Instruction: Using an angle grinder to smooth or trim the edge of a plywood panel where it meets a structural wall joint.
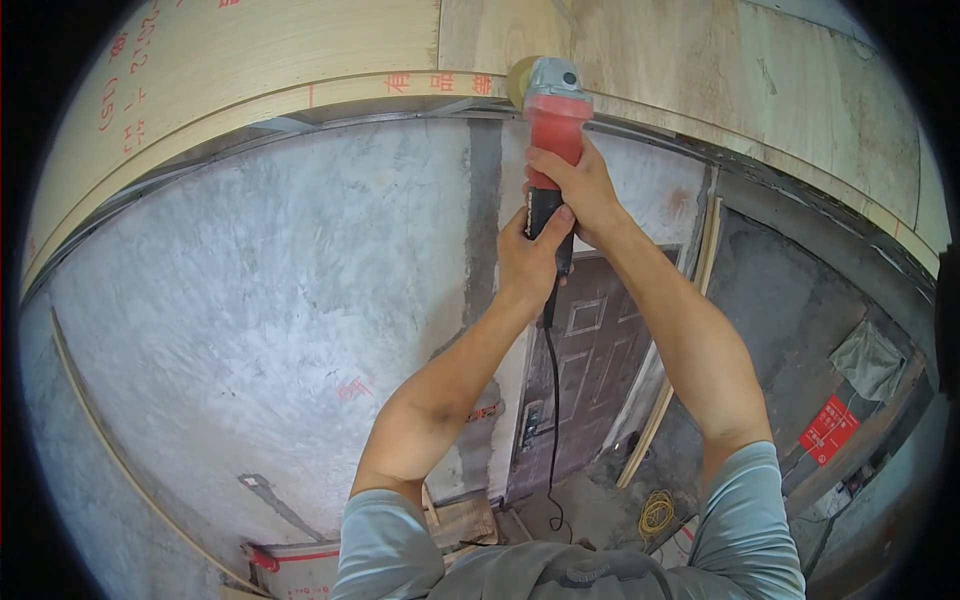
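Upper left of the frame: curved plywood panel (250, 60) with red markings, overhead, a rough grey plaster wall (250, 300) beneath it. Centre, slightly left: left hand (530, 255) wrapped tight around the black rear grip of the angle grinder (550, 130), thumb laid along the handle, probably to steady the tail of the tool. Just right and higher: right hand (575, 185) closed firmly on the red body, likely bearing the weight and steering. Top centre: grinder's grey head and yellowish disc (518, 80) pressed up at the plywood edge, both arms stretched overhead for reach. Black power cord (552, 400) hanging straight down from the grip between the forearms, close enough to snag. Behind it, centre right: dark panelled door (590, 350). Right of that: thin wooden strip (670, 380) leaning against the wall, yellow coiled cable (655, 512) on the floor, red sign (828, 430) at lower right.
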Motion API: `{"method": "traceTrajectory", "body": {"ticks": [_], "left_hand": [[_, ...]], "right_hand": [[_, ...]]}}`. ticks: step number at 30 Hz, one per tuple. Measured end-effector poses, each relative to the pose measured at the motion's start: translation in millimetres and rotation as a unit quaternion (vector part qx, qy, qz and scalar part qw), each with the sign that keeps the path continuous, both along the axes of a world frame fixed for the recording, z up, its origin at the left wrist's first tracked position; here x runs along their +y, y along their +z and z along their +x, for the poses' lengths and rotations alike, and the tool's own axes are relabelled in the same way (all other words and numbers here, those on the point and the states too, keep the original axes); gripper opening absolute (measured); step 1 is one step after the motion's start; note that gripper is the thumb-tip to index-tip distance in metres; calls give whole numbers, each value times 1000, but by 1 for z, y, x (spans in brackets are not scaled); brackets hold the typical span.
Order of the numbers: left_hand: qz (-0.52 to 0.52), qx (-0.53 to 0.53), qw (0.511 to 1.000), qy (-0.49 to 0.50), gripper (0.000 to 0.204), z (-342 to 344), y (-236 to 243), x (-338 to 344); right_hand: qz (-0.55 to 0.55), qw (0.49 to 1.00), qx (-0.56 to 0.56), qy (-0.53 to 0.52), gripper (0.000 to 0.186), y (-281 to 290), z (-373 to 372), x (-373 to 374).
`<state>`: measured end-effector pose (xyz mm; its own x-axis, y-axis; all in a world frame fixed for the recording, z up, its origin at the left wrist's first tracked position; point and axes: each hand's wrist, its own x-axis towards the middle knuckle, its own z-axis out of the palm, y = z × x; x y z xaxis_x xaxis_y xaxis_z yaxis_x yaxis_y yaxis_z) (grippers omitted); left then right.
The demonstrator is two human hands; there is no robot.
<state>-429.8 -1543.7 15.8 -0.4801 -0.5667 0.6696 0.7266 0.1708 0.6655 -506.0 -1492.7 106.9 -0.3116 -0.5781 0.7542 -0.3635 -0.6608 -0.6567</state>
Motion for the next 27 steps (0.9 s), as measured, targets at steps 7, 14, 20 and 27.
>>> {"method": "traceTrajectory", "body": {"ticks": [7,14,20,27], "left_hand": [[10,14,1000,10,43,11,-2,-6],[-7,-30,999,15,45,8,-4,-6],[-4,14,1000,-3,43,15,-2,-6],[-6,-7,999,31,43,29,-37,0]], "right_hand": [[-7,999,54,-2,38,1,7,-11],[-6,999,-45,7,39,-9,3,-1],[8,999,42,25,42,4,20,-5],[12,999,-16,43,45,-37,27,-1]]}}
